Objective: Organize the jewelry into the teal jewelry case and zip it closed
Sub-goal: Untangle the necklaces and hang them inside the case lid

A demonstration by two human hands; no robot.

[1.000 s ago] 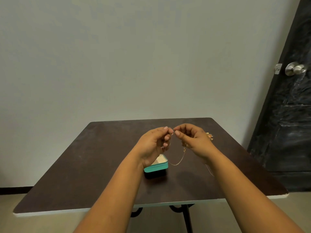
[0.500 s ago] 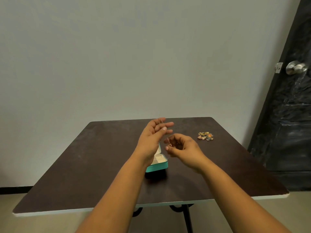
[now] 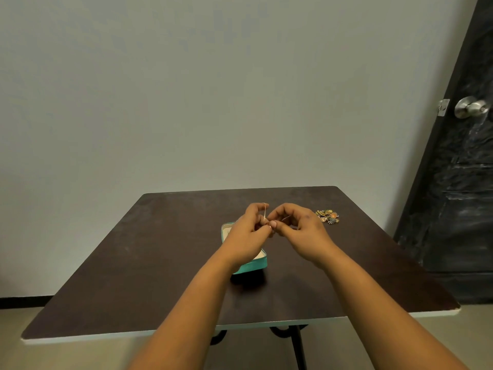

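The teal jewelry case point(image 3: 256, 264) lies open on the dark table point(image 3: 149, 252), its cream lining showing; my left hand point(image 3: 246, 235) hovers over it and hides most of it. A thin gold chain point(image 3: 264, 213) is bunched between both hands above the case. My left hand pinches it with curled fingers, and my right hand point(image 3: 298, 228) pinches it from the right, fingertips touching the left hand's. A small pile of colourful jewelry point(image 3: 327, 216) sits on the table just right of my right hand.
A bare wall stands behind the table. A dark door point(image 3: 458, 182) with a round metal knob point(image 3: 470, 107) is at the right. The table's white front edge point(image 3: 240, 327) is near me, with dark metal legs below.
My hands came back together above the case. The left hand's fingers, spread half a second ago, now curl on the chain, which is gathered short instead of hanging in a long loop.
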